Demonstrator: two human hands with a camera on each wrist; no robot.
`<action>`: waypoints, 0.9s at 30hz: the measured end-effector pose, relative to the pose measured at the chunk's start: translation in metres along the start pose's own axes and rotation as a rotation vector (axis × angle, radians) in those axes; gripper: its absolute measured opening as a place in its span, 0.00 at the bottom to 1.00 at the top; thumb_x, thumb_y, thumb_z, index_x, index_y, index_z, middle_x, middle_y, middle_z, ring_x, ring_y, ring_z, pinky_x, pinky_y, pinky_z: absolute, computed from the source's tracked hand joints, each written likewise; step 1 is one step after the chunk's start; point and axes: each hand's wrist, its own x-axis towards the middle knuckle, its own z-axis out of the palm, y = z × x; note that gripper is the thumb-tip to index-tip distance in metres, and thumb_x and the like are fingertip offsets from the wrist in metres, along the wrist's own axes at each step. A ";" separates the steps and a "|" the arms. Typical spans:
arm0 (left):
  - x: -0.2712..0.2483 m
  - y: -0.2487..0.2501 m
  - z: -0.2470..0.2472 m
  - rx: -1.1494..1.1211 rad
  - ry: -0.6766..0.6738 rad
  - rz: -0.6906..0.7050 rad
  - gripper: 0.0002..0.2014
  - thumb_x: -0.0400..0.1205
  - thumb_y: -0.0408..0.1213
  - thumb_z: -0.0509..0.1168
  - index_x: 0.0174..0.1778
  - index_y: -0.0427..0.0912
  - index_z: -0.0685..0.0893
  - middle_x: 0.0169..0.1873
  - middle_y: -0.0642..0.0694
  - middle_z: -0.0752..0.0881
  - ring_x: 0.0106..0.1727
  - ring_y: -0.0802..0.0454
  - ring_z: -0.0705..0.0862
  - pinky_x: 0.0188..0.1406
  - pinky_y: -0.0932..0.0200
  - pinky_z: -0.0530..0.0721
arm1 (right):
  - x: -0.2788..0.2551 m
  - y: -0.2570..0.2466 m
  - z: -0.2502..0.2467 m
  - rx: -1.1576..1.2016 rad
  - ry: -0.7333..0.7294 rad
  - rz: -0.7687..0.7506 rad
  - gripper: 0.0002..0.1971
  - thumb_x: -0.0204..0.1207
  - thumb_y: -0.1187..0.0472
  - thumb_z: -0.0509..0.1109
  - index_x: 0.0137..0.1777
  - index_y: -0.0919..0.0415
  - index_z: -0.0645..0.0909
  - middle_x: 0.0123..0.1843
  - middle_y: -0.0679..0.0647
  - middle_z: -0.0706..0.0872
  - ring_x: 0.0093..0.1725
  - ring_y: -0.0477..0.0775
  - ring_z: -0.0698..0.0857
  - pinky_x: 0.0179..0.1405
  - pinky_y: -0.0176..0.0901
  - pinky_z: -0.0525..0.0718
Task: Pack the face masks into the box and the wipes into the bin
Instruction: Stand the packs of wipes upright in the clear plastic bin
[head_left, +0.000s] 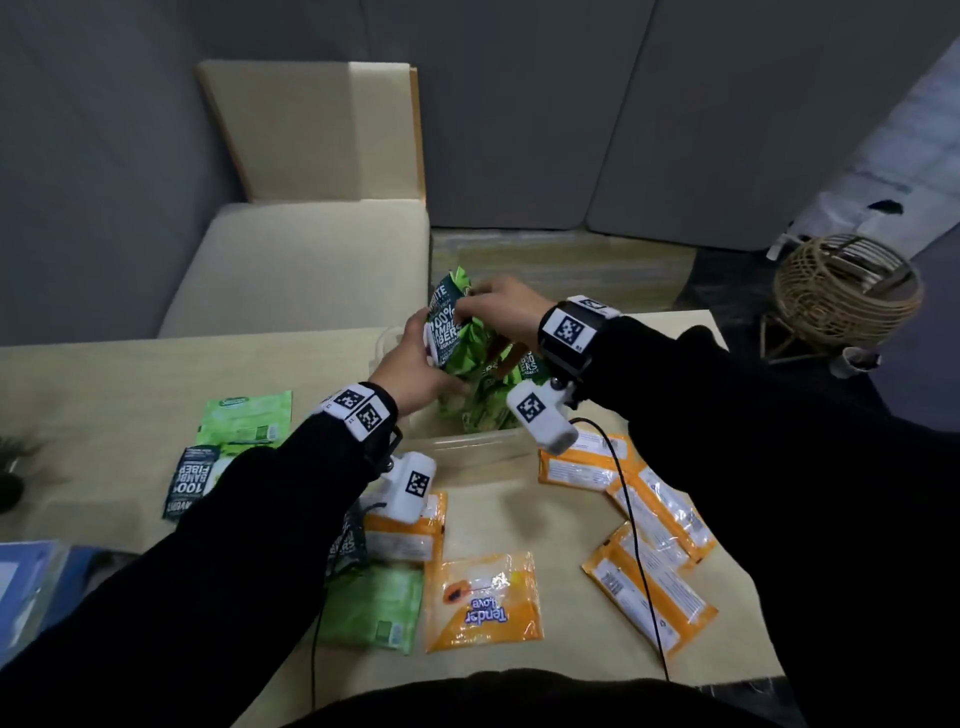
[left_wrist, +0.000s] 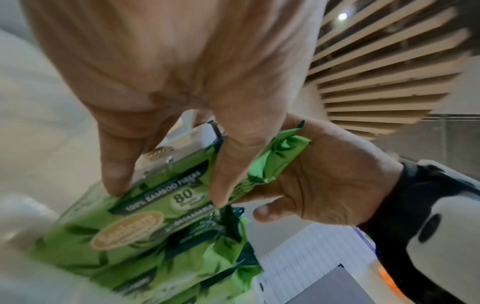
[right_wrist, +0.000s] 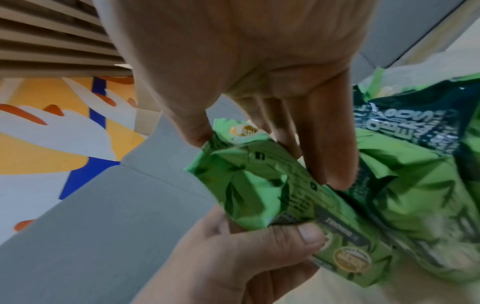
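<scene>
Both my hands hold one green wipes pack (head_left: 448, 332) upright over a clear plastic bin (head_left: 467, 446) at the table's far middle. My left hand (head_left: 415, 358) grips its near side, fingers pressed on the printed face (left_wrist: 161, 197). My right hand (head_left: 493, 301) pinches its crumpled top end (right_wrist: 259, 185) between thumb and fingers. Several more green packs (head_left: 483, 410) stand inside the bin below it. The bin's floor is hidden.
Orange wipes packs (head_left: 483, 603) lie scattered on the near table, more on the right (head_left: 654, 499). Green packs (head_left: 244, 418) lie on the left. A blue packet (head_left: 26, 582) is at the left edge. A cream seat (head_left: 301, 270) stands behind, a wicker basket (head_left: 847, 291) on the floor.
</scene>
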 end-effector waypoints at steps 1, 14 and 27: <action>0.004 -0.004 0.004 -0.043 -0.009 -0.048 0.62 0.64 0.29 0.84 0.88 0.59 0.55 0.63 0.47 0.86 0.64 0.42 0.87 0.63 0.36 0.88 | 0.007 0.006 0.002 -0.003 -0.006 0.020 0.15 0.81 0.54 0.72 0.61 0.64 0.86 0.54 0.67 0.91 0.45 0.70 0.94 0.40 0.73 0.93; 0.016 -0.019 0.011 -0.499 -0.213 -0.393 0.27 0.75 0.28 0.77 0.69 0.45 0.78 0.63 0.38 0.80 0.58 0.38 0.81 0.54 0.41 0.86 | 0.041 0.104 -0.048 0.023 0.364 0.122 0.21 0.80 0.50 0.77 0.70 0.56 0.82 0.65 0.54 0.86 0.59 0.58 0.86 0.55 0.56 0.90; 0.020 -0.023 0.026 -0.500 -0.113 -0.305 0.44 0.64 0.48 0.82 0.78 0.50 0.75 0.75 0.46 0.79 0.77 0.36 0.75 0.72 0.26 0.78 | 0.034 0.142 -0.040 0.108 0.148 0.170 0.42 0.79 0.42 0.77 0.89 0.50 0.64 0.86 0.56 0.71 0.75 0.65 0.79 0.52 0.53 0.88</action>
